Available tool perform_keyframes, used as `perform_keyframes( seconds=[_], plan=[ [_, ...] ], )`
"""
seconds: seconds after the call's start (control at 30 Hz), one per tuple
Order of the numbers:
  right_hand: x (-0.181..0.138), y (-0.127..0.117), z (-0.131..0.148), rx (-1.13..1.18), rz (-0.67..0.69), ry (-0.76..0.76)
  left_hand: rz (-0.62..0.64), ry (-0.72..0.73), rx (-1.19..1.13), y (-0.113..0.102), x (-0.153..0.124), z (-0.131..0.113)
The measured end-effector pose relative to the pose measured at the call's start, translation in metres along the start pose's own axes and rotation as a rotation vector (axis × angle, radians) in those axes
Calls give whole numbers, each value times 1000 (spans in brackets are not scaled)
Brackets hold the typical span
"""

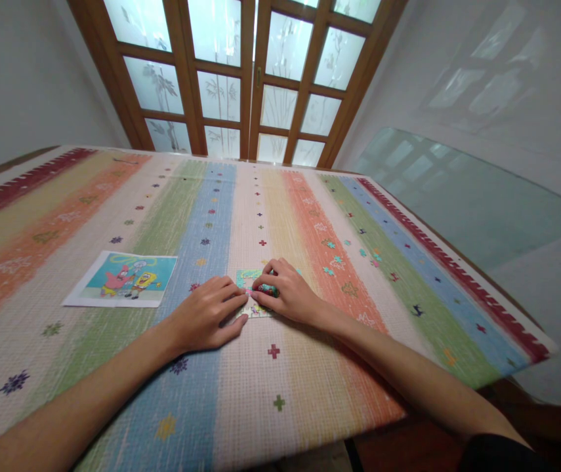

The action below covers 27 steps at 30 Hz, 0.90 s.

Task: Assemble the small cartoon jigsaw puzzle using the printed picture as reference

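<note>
A partly joined jigsaw puzzle (247, 280) in teal and pink lies on the striped tablecloth (280, 367) near the table's middle. My left hand (208, 314) rests flat beside its left edge, fingers stretched out and touching it. My right hand (285, 292) sits on its right side with fingertips pinched on a small puzzle piece (265, 287) pressed against the assembled part. Several loose teal pieces (334, 262) lie scattered to the right of my right hand.
A printed cartoon reference picture (123, 278) lies flat on the cloth to the left. The table's right edge (462, 275) runs diagonally, with a glass pane (457, 196) leaning against the wall beyond it. Wooden framed frosted doors (250, 78) stand behind the table.
</note>
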State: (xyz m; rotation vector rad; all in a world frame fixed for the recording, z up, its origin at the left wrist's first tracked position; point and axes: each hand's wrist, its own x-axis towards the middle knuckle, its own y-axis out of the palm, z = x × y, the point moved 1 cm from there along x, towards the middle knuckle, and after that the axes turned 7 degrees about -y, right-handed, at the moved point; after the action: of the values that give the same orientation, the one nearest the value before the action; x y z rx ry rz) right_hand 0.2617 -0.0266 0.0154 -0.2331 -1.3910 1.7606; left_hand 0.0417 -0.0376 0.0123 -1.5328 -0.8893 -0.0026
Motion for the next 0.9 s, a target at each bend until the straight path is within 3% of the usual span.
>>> perform_keyframes(
  seconds=[0.2, 0.4, 0.63, 0.9],
  plan=[
    [-2, -4, -2, 26, 4, -15, -1, 1, 2, -1, 1, -1],
    [-5, -32, -21, 93, -86, 12, 0, 14, -5, -1, 1, 0],
    [-24, -47, -43, 88, -14, -2, 37, -8, -8, -1, 1, 1],
    [-45, -49, -44, 94, 13, -13, 26, -4, -4, 0, -1, 1]
  ],
)
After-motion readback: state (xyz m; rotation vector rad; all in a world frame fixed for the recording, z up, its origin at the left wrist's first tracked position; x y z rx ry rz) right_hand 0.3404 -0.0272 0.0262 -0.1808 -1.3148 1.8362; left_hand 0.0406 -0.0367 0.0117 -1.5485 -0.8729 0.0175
